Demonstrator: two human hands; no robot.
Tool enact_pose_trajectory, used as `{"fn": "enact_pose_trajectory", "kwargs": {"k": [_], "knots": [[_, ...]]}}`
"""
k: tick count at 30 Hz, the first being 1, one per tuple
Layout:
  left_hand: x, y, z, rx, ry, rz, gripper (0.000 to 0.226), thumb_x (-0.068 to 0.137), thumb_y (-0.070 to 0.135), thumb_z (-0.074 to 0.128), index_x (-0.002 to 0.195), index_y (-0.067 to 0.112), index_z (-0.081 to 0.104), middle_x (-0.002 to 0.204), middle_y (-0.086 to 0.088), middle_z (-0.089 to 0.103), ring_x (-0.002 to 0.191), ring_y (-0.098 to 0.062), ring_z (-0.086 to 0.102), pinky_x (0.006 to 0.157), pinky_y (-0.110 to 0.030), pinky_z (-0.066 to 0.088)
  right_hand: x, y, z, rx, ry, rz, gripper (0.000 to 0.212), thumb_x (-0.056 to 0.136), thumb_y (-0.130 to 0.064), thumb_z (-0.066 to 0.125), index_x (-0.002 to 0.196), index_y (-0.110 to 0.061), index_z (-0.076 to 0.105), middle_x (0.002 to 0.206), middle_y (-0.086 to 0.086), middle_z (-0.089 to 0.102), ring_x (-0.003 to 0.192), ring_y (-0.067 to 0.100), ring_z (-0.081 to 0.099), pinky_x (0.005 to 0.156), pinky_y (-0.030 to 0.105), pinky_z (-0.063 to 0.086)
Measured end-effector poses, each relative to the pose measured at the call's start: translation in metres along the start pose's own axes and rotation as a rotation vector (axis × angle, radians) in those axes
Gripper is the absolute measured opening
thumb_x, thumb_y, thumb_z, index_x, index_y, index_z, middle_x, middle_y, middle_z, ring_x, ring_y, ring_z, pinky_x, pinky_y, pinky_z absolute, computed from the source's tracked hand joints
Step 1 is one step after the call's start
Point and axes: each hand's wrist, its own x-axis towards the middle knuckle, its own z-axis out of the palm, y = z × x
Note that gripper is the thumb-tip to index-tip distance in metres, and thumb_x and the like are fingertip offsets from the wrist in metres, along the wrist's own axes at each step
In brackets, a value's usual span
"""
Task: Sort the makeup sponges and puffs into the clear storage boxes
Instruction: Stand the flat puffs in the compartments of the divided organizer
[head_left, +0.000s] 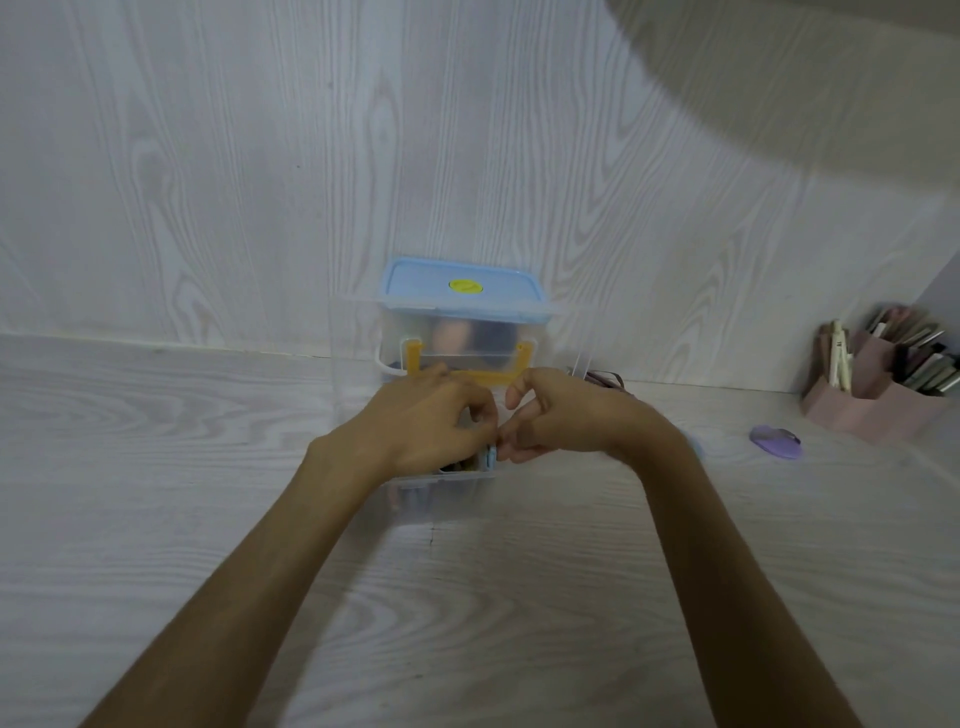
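Single head-worn wide-angle view, forward and down, close over the surface (156, 519), edges seemingly blurred.

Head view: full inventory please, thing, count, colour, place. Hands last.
Lidded clear plastic storage box: 1, blue lid with yellow round sticker, orange latch, white side handle; at the wall, centre.
Small open clear plastic box: 1, transparent, contents unclear; on the table under the hands.
Small light-blue item: 1, at the open box's rim between the fingertips; too blurred to identify.
Purple oval puff: 1, on the table, right.
Pink desk organiser: 1, holding pens and sticks; far right.
Pale wood-grain table: 1.
Left hand: fingers curled over the open box.
Right hand: fingers curled beside it.
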Motion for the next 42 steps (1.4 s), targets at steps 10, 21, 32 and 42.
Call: {"fn": "enact_pose_trajectory", "kwargs": {"k": [10, 21, 32, 42], "knots": [[0.001, 0.001, 0.002, 0.024, 0.027, -0.026, 0.028, 0.090, 0.049, 0.047, 0.089, 0.029, 0.067, 0.095, 0.015, 0.058, 0.095, -0.008, 0.045, 0.074, -0.030, 0.040, -0.012, 0.073, -0.073, -0.102, 0.361, 0.376, 0.019, 0.085, -0.010, 0.065, 0.101, 0.002, 0.066, 0.097, 0.016, 0.068, 0.076, 0.019, 0.061, 0.071, 0.028, 0.051], [-0.002, -0.002, -0.002, -0.027, 0.040, -0.035, 0.020, 0.083, 0.044, 0.058, 0.097, 0.033, 0.068, 0.106, 0.012, 0.061, 0.108, -0.009, 0.048, 0.083, -0.030, 0.045, 0.036, 0.131, -0.050, -0.159, 0.540, 0.424, 0.056, 0.059, -0.034, 0.087, 0.093, 0.001, 0.060, 0.095, 0.017, 0.065, 0.090, 0.032, 0.065, 0.080, 0.040, 0.056], [-0.002, -0.004, -0.002, -0.063, 0.009, -0.031, 0.015, 0.082, 0.042, 0.060, 0.094, 0.035, 0.064, 0.092, 0.017, 0.055, 0.098, -0.007, 0.048, 0.076, -0.029, 0.044, -0.032, -0.006, -0.024, -0.152, 0.492, -0.054, 0.022, 0.067, -0.009, 0.079, 0.068, -0.024, 0.063, 0.076, 0.008, 0.073, 0.072, 0.017, 0.070, 0.073, 0.032, 0.058], [-0.003, -0.003, -0.006, -0.034, 0.033, -0.043, 0.024, 0.080, 0.045, 0.063, 0.099, 0.033, 0.068, 0.088, 0.013, 0.049, 0.099, -0.009, 0.052, 0.075, -0.026, 0.043, -0.003, -0.005, 0.011, -0.413, 0.528, -0.032, 0.023, 0.070, -0.010, 0.073, 0.092, -0.012, 0.067, 0.085, 0.004, 0.070, 0.080, 0.019, 0.067, 0.074, 0.033, 0.056]]}}
